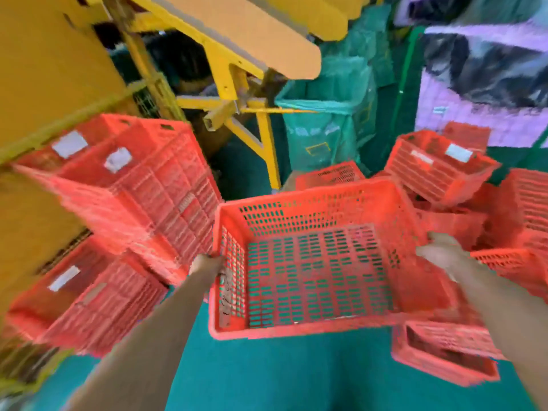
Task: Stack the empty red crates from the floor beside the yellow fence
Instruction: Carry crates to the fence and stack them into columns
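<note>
An empty red crate [314,274] with a slotted floor hangs in front of me above the green floor. My left hand [207,262] grips its left rim. My right hand [444,253] holds its right rim, blurred by motion. To the left, stacks of red crates [133,185] stand against the yellow fence [44,84], with a lower stack [86,295] nearer to me. More loose red crates [441,167] lie piled at the right, and one [444,348] sits at the lower right.
A yellow metal frame [234,84] with angled legs stands behind the crates. Green sacks [326,120] lean at the back middle. Purple and black bags [480,69] fill the upper right. Green floor [281,375] lies below the held crate.
</note>
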